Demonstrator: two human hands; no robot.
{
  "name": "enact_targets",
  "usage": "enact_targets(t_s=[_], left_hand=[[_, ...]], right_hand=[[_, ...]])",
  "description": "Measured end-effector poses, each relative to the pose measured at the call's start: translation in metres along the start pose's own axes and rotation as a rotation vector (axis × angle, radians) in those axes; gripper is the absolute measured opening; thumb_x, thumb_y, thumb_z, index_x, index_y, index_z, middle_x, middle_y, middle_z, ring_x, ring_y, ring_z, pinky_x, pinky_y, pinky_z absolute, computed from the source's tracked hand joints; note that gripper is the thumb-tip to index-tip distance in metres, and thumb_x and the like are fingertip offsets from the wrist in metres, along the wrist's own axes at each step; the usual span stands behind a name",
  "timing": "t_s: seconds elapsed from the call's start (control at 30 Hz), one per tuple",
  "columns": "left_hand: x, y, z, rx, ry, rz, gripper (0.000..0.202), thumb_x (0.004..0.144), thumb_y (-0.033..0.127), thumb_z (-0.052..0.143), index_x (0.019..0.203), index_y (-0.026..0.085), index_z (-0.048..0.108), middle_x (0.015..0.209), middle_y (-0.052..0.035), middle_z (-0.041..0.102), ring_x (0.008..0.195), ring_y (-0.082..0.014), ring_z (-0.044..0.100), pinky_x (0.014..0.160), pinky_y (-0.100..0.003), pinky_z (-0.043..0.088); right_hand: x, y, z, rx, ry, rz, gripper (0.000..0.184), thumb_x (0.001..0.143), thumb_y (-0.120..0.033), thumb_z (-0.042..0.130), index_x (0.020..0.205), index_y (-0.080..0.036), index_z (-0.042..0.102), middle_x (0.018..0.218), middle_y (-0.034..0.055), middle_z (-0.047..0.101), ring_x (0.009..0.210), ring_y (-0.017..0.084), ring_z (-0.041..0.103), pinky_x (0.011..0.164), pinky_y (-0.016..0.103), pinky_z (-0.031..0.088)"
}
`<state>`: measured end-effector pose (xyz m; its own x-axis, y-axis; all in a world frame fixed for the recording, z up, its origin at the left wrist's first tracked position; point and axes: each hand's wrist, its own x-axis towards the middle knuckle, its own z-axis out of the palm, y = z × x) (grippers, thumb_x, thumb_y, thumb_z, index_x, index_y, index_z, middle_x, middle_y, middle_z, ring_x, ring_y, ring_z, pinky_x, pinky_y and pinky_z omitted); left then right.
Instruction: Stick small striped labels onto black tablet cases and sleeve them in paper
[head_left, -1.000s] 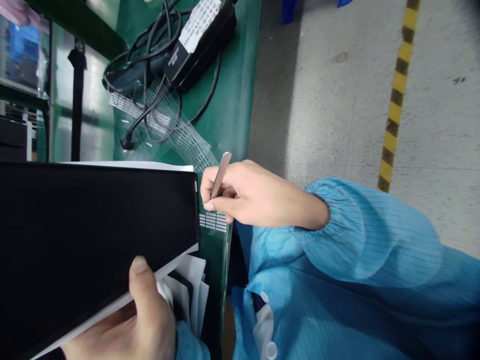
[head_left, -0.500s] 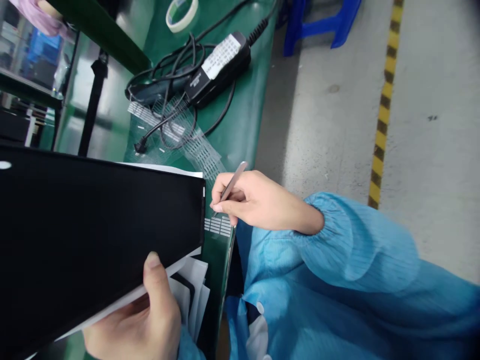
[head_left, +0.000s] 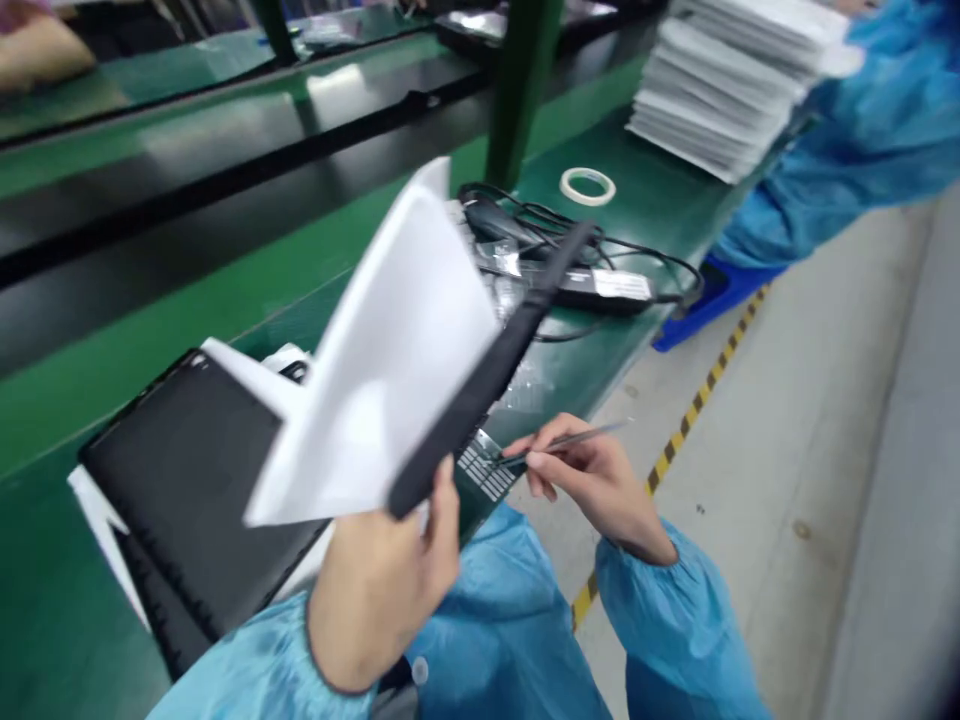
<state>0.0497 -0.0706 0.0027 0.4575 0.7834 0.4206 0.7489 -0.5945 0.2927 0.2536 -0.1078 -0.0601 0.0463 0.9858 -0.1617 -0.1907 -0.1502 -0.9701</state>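
My left hand (head_left: 390, 585) is closed on a black flat panel (head_left: 495, 375), which is tilted nearly edge-on. A white sheet (head_left: 390, 360) spreads from behind the panel, blurred by motion. Pinched in my right hand (head_left: 596, 480) is a pair of thin metal tweezers (head_left: 581, 438), its tips pointing left. Those tips are at a clear sheet of small white strip labels (head_left: 491, 478) by the table's front edge; whether they grip a strip cannot be made out.
Black panels with white sheets (head_left: 225, 480) lie at left on the green table (head_left: 45, 570). Beyond my hands are cables with a black adapter (head_left: 592, 285), a tape roll (head_left: 587, 187) and a white stack (head_left: 720, 90). A co-worker's blue sleeve (head_left: 847, 150) is at upper right.
The view has swung, showing more of the table. My left hand has turned the panel from face-up to nearly edge-on, and its white sheet now shows. The tweezers stay at the labels.
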Motion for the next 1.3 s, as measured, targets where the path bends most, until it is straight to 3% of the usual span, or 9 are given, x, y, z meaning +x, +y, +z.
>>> enact_targets(t_s=[0.07,0.13,0.23,0.33,0.47,0.6,0.73,0.93,1.3], left_hand=[[0.002,-0.001,0.000,0.081,0.031,0.153,0.020,0.079,0.004,0.048,0.078,0.014,0.065,0.055,-0.0024,0.057,0.050,-0.0185,0.058,0.052,-0.031,0.047],[0.004,-0.003,0.000,0.102,0.040,0.213,0.025,0.075,-0.003,0.045,0.076,0.014,0.063,0.054,-0.0017,0.055,0.048,-0.0167,0.055,0.048,-0.028,0.043],[0.005,-0.007,0.001,-0.021,0.028,0.082,0.023,0.074,-0.001,0.047,0.086,0.013,0.060,0.062,-0.0028,0.056,0.049,-0.0164,0.053,0.044,-0.028,0.037],[0.003,-0.008,0.003,-0.201,-0.024,0.010,0.035,0.075,0.000,0.045,0.105,0.014,0.053,0.073,-0.0031,0.059,0.056,-0.0164,0.054,0.045,-0.027,0.035],[0.002,-0.008,0.005,-0.353,-0.032,-0.027,0.027,0.081,0.004,0.040,0.103,0.017,0.049,0.071,-0.0004,0.054,0.053,-0.0157,0.051,0.043,-0.028,0.030],[0.007,-0.017,0.006,-0.389,-0.024,-0.112,0.027,0.085,0.010,0.043,0.111,0.019,0.047,0.061,0.0045,0.047,0.042,-0.0124,0.041,0.041,-0.027,0.027],[0.015,-0.029,0.005,-0.442,-0.069,-0.288,0.012,0.082,0.011,0.052,0.092,0.017,0.052,0.051,0.0087,0.035,0.032,-0.0063,0.028,0.037,-0.024,0.021],[0.015,-0.031,0.005,-0.456,-0.064,-0.297,0.005,0.083,0.013,0.053,0.080,0.016,0.052,0.047,0.0104,0.024,0.032,-0.0059,0.025,0.037,-0.024,0.019],[0.014,-0.031,0.007,-0.421,-0.022,-0.282,0.021,0.081,0.012,0.054,0.066,0.020,0.042,0.047,0.0085,0.033,0.038,-0.0089,0.037,0.043,-0.025,0.025]], right_hand=[[0.000,0.001,0.000,-0.028,0.056,0.006,0.012,0.083,-0.022,0.066,0.079,-0.019,0.056,0.092,0.0077,0.071,0.049,0.010,0.057,0.043,0.023,0.043],[0.001,0.001,0.001,-0.053,0.118,0.005,0.013,0.081,-0.022,0.068,0.078,-0.019,0.056,0.093,0.0074,0.071,0.049,0.011,0.055,0.041,0.024,0.042],[0.002,-0.001,0.005,-0.082,0.165,0.027,0.017,0.077,-0.024,0.071,0.078,-0.020,0.054,0.090,0.0072,0.070,0.047,0.011,0.053,0.038,0.024,0.039],[0.001,0.000,0.006,-0.115,0.190,0.037,0.020,0.077,-0.027,0.071,0.078,-0.021,0.052,0.073,0.0032,0.068,0.044,0.012,0.051,0.037,0.023,0.038],[-0.001,0.002,0.003,-0.155,0.176,0.038,0.016,0.079,-0.027,0.069,0.078,-0.022,0.054,0.050,-0.0036,0.057,0.040,0.012,0.047,0.039,0.022,0.037],[0.001,0.001,0.002,-0.142,0.123,0.013,0.011,0.082,-0.021,0.067,0.083,-0.022,0.056,0.077,0.0023,0.070,0.047,0.011,0.053,0.040,0.023,0.039],[0.001,-0.002,0.005,-0.148,0.120,0.014,0.010,0.082,-0.021,0.066,0.082,-0.021,0.056,0.092,0.0065,0.072,0.048,0.010,0.052,0.040,0.022,0.039],[0.003,-0.001,0.006,-0.113,0.125,0.003,0.010,0.083,-0.020,0.065,0.084,-0.021,0.055,0.094,0.0069,0.071,0.048,0.009,0.052,0.039,0.020,0.037],[0.009,0.001,0.009,-0.090,0.119,0.054,0.013,0.083,-0.024,0.067,0.083,-0.020,0.055,0.077,0.0043,0.071,0.040,0.007,0.046,0.036,0.018,0.030]])
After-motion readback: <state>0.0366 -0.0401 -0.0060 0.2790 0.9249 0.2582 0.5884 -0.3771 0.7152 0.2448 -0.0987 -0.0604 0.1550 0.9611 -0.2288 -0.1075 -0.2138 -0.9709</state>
